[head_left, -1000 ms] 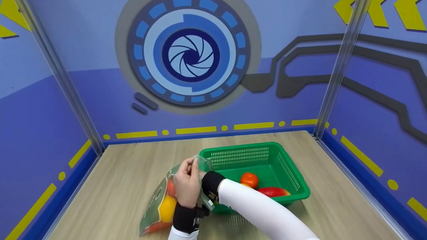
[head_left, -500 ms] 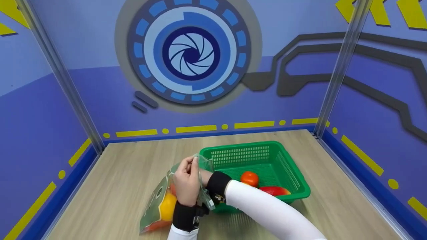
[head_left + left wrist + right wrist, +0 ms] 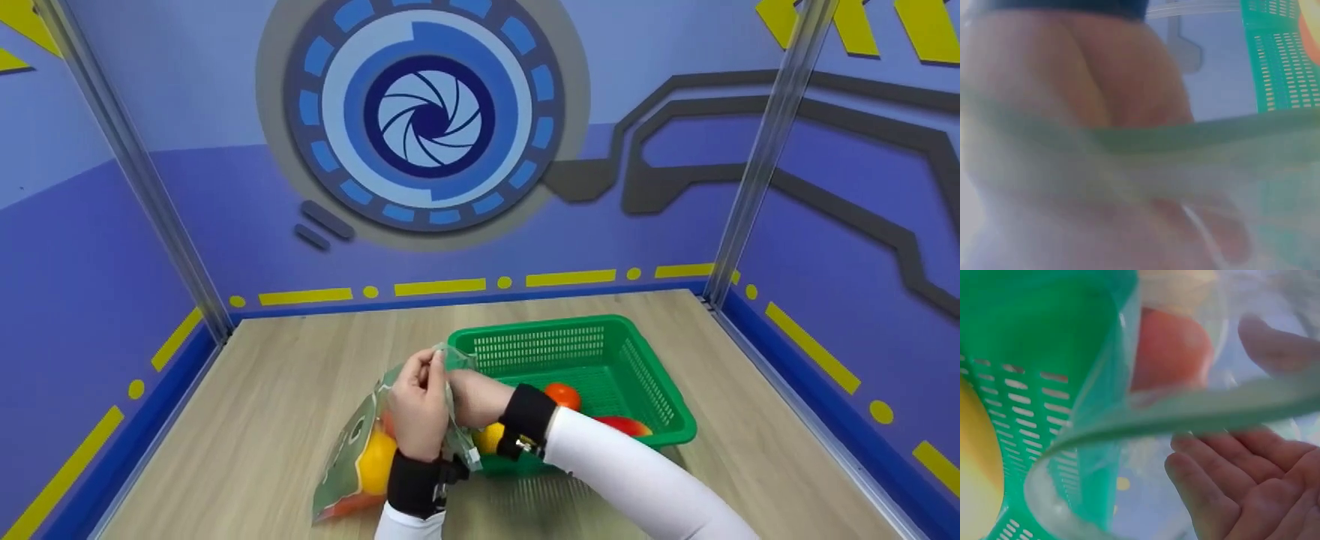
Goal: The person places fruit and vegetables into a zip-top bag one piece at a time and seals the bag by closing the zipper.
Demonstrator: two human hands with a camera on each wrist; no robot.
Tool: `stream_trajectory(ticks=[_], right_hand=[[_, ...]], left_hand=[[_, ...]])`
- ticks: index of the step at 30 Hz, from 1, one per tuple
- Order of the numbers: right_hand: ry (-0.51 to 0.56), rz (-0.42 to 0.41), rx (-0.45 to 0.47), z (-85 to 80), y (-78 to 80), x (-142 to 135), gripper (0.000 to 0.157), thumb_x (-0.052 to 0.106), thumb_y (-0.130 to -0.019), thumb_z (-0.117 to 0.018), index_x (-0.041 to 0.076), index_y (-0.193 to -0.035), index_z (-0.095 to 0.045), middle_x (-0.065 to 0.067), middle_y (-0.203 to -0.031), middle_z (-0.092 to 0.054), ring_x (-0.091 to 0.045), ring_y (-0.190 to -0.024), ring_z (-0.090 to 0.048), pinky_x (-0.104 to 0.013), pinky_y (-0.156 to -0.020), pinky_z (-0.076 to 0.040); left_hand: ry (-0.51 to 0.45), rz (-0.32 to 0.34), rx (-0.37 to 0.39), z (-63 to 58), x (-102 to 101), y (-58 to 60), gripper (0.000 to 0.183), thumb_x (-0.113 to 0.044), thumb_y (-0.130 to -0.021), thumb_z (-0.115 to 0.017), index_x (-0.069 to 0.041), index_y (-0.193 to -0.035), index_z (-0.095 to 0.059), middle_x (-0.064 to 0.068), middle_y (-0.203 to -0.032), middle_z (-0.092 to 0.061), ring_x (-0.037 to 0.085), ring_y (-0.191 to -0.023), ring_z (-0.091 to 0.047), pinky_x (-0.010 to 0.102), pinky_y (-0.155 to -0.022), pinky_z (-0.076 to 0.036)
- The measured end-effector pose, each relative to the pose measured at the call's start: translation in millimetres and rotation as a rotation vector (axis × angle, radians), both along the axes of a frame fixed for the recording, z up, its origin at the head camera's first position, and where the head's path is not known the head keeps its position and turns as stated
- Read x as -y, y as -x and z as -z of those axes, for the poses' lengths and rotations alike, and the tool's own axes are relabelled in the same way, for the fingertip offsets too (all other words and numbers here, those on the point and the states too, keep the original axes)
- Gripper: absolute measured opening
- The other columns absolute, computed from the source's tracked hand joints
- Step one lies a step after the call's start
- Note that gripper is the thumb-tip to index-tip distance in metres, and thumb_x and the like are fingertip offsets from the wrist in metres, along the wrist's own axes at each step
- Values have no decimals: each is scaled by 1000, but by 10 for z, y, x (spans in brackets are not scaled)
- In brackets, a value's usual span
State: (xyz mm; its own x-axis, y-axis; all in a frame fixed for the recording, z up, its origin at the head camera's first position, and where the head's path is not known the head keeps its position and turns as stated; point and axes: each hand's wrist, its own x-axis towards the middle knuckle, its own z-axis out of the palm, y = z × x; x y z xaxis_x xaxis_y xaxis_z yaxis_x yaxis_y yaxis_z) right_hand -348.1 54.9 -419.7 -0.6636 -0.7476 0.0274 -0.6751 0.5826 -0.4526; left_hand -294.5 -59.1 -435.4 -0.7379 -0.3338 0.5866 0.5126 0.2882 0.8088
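Observation:
A clear and green zip bag (image 3: pixel 346 457) stands on the table, with a yellow round fruit (image 3: pixel 377 461) and reddish fruit inside. My left hand (image 3: pixel 417 409) pinches the bag's top edge. My right hand (image 3: pixel 480 396) is at the bag's mouth, partly behind the bag film. In the right wrist view, the fingers of this hand (image 3: pixel 1258 484) are spread and relaxed, holding nothing; a red-orange fruit (image 3: pixel 1171 349) shows through the film beyond the rim. The left wrist view is blurred, showing a hand (image 3: pixel 1129 73) behind the bag's green rim (image 3: pixel 1185 135).
To the right stands a green slotted basket (image 3: pixel 540 324). It contains a tomato (image 3: pixel 562 395), a red and yellow elongated fruit (image 3: pixel 624 426) and a yellow fruit (image 3: pixel 489 438) at its near left. Patterned panels (image 3: pixel 450 262) enclose the wooden table (image 3: pixel 285 390).
My right hand has drawn back to the right out of the bag, uncovering the yellow fruit in the basket and covering part of the tomato. My left hand keeps its hold on the bag.

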Motion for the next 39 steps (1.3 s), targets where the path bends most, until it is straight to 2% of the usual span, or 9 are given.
stream_trajectory(ticks=[3,6,7,14,20,24,28,33,39], right_hand=[[70,46,105,-19,-21,-97,32,5,-93,-70,7,-125,-68,-9,-115,-74,-17,-100,-69,-30,-91,-55],[99,54,168,-36,-31,-198,42,15,-95,-73,10,-136,-65,-7,-133,-70,-24,-124,-67,-37,-106,-53],[112,56,192,-39,-27,-235,42,16,-95,-74,11,-137,-65,-7,-134,-70,-25,-125,-66,-38,-106,-53],[180,98,285,-29,98,-563,28,17,-96,-74,9,-122,-72,-6,-119,-74,-18,-105,-71,-34,-93,-59],[213,141,289,-17,240,-852,23,16,-97,-72,8,-119,-71,-8,-117,-74,-21,-104,-71,-41,-95,-59],[176,204,231,19,347,-1061,24,18,-96,-72,10,-120,-70,-10,-119,-73,-26,-109,-70,-44,-98,-57],[108,303,207,91,466,-1263,29,18,-95,-74,9,-121,-70,-13,-125,-70,-32,-119,-65,-49,-103,-53],[4,412,247,228,564,-1454,40,13,-90,-77,7,-128,-67,-20,-137,-64,-41,-131,-57,-54,-107,-49],[-64,437,317,400,611,-1556,56,1,-84,-79,11,-137,-65,-21,-148,-55,-44,-139,-49,-52,-104,-52]], left_hand=[[8,-5,-9,1,5,5,11,-10,-101,-64,-1,-103,-72,-5,-64,-37,4,-53,-34,20,-52,-29],[14,-13,-11,1,8,0,11,-10,-101,-65,-2,-102,-72,-5,-63,-36,4,-52,-33,20,-51,-28],[20,-19,-8,-1,10,-4,11,-10,-101,-65,-2,-102,-72,-5,-63,-36,4,-51,-32,20,-51,-27],[38,-23,47,-8,10,-31,12,-11,-102,-64,-3,-106,-71,-5,-65,-39,6,-53,-36,19,-51,-30],[19,-10,59,-18,1,-37,14,-13,-103,-63,-3,-108,-71,-5,-65,-40,6,-54,-38,18,-52,-32],[14,-2,30,-18,-5,-27,13,-11,-102,-64,-2,-107,-71,-6,-65,-37,5,-53,-36,19,-52,-30],[18,-11,15,-17,-4,-23,12,-10,-101,-64,-1,-105,-72,-6,-65,-36,4,-54,-35,18,-52,-30],[18,-10,13,-8,1,-22,12,-10,-102,-64,-1,-106,-71,-5,-65,-37,5,-54,-35,18,-52,-30],[12,-4,14,0,3,-18,13,-10,-102,-63,-1,-107,-71,-4,-65,-38,5,-54,-36,18,-52,-31]])
